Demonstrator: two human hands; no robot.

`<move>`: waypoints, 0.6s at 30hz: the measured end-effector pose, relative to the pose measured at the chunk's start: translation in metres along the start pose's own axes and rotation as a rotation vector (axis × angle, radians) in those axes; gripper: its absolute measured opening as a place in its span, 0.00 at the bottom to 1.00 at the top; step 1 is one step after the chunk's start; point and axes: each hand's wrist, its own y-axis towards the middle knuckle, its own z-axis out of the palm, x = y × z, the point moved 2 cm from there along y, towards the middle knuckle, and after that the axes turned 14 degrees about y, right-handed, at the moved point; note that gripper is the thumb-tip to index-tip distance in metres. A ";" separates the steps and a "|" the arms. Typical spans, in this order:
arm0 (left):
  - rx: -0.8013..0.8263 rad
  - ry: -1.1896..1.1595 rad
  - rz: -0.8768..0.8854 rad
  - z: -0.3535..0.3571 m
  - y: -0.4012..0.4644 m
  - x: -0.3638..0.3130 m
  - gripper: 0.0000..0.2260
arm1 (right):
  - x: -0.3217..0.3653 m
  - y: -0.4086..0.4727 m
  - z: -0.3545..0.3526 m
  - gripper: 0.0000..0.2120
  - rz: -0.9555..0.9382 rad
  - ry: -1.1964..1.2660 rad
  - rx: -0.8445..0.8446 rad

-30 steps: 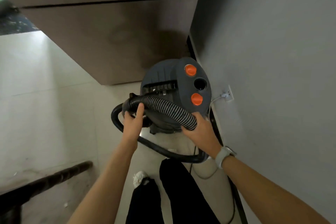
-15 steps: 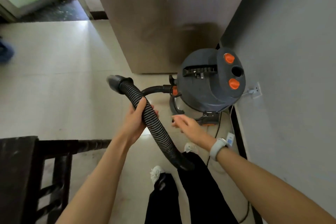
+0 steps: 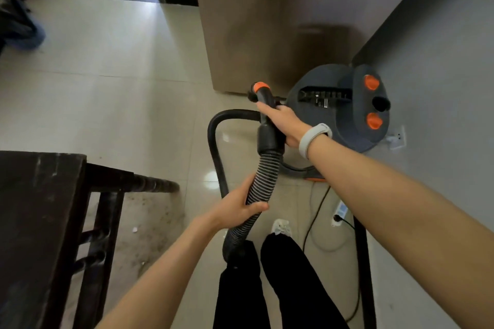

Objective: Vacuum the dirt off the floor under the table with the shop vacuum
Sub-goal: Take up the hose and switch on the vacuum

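The shop vacuum [image 3: 339,107] stands at two o'clock by the grey wall. The right hand [image 3: 283,121] grips the hose handle [image 3: 267,125] near its orange-ringed end; the left hand [image 3: 238,205] wraps the ribbed hose [image 3: 263,181] lower down. Dirt [image 3: 149,222] speckles the floor [image 3: 107,75] beside the dark table [image 3: 34,208] at eight o'clock.
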 end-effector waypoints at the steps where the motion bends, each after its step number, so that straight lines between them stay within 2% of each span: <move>1: 0.037 0.050 -0.012 0.004 0.000 0.004 0.32 | -0.006 0.000 -0.008 0.26 0.020 0.002 -0.029; 4: 0.088 0.110 -0.078 0.018 0.002 0.015 0.33 | -0.018 -0.005 -0.023 0.21 -0.031 0.026 -0.074; 7: 0.120 0.158 -0.141 0.029 0.008 0.017 0.29 | -0.021 -0.020 -0.034 0.16 -0.099 0.023 -0.080; 10: 0.062 0.178 -0.203 0.032 0.013 0.012 0.28 | -0.017 -0.044 -0.053 0.15 -0.170 -0.232 0.003; 12: -0.045 0.202 -0.233 0.030 0.012 0.007 0.28 | -0.022 -0.058 -0.065 0.15 -0.199 -0.519 0.027; 15: -0.215 0.192 -0.276 0.027 0.007 -0.003 0.26 | -0.043 -0.076 -0.085 0.17 -0.279 -0.953 -0.081; 18: -0.373 0.198 -0.298 0.033 0.002 -0.025 0.23 | -0.065 -0.100 -0.105 0.14 -0.457 -1.121 -0.181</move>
